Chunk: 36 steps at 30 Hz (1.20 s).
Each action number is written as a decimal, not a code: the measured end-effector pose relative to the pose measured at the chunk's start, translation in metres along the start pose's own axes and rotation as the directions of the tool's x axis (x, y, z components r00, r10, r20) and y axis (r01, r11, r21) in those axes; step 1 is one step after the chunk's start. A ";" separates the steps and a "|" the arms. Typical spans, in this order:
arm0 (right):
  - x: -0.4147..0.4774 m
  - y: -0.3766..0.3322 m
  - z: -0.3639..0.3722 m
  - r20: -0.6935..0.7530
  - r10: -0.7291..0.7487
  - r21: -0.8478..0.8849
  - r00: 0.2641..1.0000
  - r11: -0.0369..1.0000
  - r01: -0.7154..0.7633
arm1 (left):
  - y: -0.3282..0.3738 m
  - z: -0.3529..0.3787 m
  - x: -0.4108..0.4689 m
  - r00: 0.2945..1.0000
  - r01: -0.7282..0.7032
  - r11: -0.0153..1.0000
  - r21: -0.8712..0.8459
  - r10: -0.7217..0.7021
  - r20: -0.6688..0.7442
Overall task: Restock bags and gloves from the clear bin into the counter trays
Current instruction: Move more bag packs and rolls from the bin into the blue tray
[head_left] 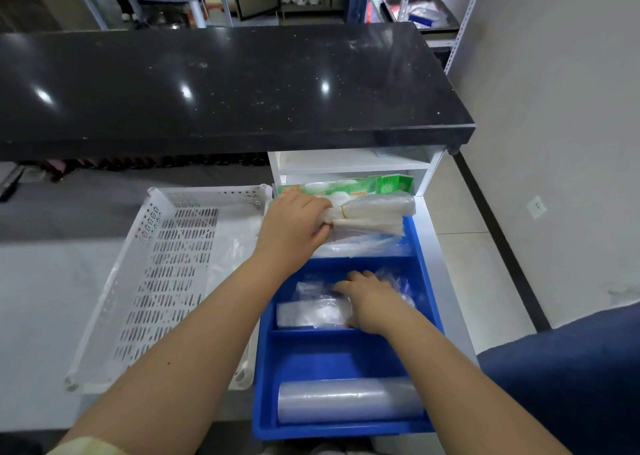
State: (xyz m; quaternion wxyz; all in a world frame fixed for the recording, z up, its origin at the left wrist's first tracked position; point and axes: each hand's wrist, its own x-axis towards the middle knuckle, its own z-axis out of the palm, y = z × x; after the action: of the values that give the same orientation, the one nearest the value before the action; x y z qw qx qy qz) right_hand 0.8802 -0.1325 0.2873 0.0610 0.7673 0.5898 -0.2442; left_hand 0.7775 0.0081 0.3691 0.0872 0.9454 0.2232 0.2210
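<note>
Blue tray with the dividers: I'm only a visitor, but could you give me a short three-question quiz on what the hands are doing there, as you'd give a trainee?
1. Multiple choice: what does the left hand grip?
A) a banded bundle of clear bags
B) a pair of scissors
C) a cup
2. True or false: the right hand rests in the nearest compartment of the blue tray.
3. Fill in: the tray's nearest compartment holds a clear plastic ____.

Key
1. A.
2. False: it rests on a plastic packet in the middle compartment.
3. roll.
</note>
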 end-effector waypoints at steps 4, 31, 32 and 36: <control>0.007 -0.004 -0.001 0.057 0.024 -0.007 0.998 1.000 -0.024 | -0.001 0.003 -0.001 1.000 -0.003 1.000 -0.002 0.003 -0.013; -0.067 -0.013 -0.023 -0.470 -0.218 -0.173 0.855 0.973 0.153 | 0.015 -0.027 -0.020 0.999 0.036 0.999 -0.014 -0.036 0.022; -0.073 -0.011 -0.023 -0.495 -0.216 -0.170 0.841 0.974 0.150 | 0.017 -0.026 -0.020 0.997 0.052 0.998 -0.038 -0.050 0.051; -0.094 -0.003 -0.018 -0.536 -0.175 -0.140 0.826 0.983 0.117 | 0.027 -0.015 -0.028 0.975 0.124 0.981 -0.149 -0.093 0.203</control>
State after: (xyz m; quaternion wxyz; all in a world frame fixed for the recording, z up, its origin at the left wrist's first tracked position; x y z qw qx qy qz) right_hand 0.8652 -0.2069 0.3450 -0.0896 0.7536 0.6512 0.0108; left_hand 0.7588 -0.0273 0.3787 0.1965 0.9387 0.2464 0.1394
